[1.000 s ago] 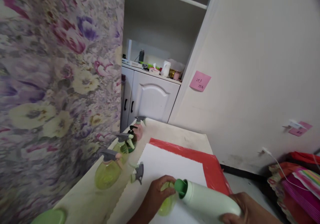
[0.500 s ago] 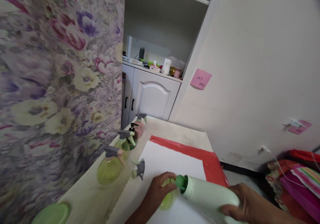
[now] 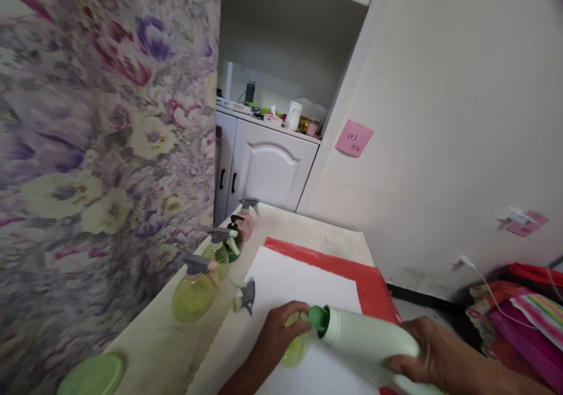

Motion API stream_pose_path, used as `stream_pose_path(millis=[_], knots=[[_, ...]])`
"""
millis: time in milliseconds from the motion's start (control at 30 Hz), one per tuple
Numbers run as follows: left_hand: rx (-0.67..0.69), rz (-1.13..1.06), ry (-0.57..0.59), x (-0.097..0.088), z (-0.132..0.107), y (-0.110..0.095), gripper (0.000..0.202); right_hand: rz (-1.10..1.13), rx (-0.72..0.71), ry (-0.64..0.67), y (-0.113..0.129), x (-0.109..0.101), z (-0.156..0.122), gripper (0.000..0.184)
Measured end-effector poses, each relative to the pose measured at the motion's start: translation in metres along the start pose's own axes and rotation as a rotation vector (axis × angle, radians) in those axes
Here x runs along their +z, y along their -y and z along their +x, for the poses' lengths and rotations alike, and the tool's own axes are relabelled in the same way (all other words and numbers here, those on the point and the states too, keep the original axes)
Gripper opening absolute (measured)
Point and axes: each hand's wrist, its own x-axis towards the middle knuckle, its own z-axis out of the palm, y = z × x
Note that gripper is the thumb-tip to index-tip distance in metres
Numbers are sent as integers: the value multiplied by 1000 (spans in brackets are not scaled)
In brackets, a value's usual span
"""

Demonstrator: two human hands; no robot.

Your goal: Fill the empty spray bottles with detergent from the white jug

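Observation:
My left hand (image 3: 285,327) is closed round the neck of a spray bottle body (image 3: 295,349) that holds yellow-green liquid and stands on the white sheet. My right hand (image 3: 424,354) grips a large pale green bottle (image 3: 369,339), tipped nearly level with its dark green spout (image 3: 319,318) pointing left. That spout is right by my left fingers, at the top of the spray bottle. Whether liquid is flowing I cannot tell. A loose grey-and-green spray head (image 3: 245,297) lies beyond my left hand, at the sheet's left edge.
Yellow-green spray bottles (image 3: 193,296), a dark pump bottle (image 3: 234,239) and a pink spray bottle (image 3: 244,223) line the table's left edge. A light green lid (image 3: 92,376) lies at the near left. White paper (image 3: 308,274) covers a red sheet (image 3: 373,289). A wall (image 3: 440,119) rises to the right.
The large pale green bottle has shifted very slightly upward in the view, its spout still at the spray bottle. Both hands keep their grips.

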Motion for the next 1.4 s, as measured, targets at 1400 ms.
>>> stream_pose_path(millis=[1400], knots=[[-21, -41, 4, 3, -2, -9, 18, -146, 9, 20, 8, -7, 0, 28]])
